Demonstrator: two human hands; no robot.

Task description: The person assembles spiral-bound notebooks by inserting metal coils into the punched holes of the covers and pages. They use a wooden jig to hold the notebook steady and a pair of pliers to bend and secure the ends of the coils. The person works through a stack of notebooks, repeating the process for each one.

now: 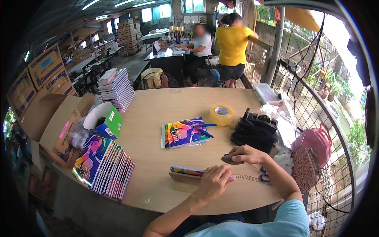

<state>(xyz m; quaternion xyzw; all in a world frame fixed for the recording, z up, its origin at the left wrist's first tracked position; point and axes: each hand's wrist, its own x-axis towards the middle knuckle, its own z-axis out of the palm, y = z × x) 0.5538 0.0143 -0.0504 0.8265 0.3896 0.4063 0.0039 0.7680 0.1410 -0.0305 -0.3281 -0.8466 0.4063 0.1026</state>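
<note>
My left hand (215,178) is closed at the right end of a notebook (182,170) held on its edge, its bound side facing up. A brown board (183,179) lies along its near side. From beside those fingers a thin wire spiral coil (248,177) stretches right. My right hand (249,153) is raised above the table, its fingers closed on a dark, rounded object (232,159) whose kind I cannot make out. Blue-handled scissors (265,175) lie below my right forearm. Beyond my hands, blue pliers (204,129) rest on colourful notebooks (179,136).
Left on the table (148,158) are stacked notebooks (112,170), a cut-open box (103,120) and a taller stack (118,91). Right are a tape roll (221,114), black coils (252,134), a tape dispenser (262,118) and a pink bag (314,144). Two people are beyond.
</note>
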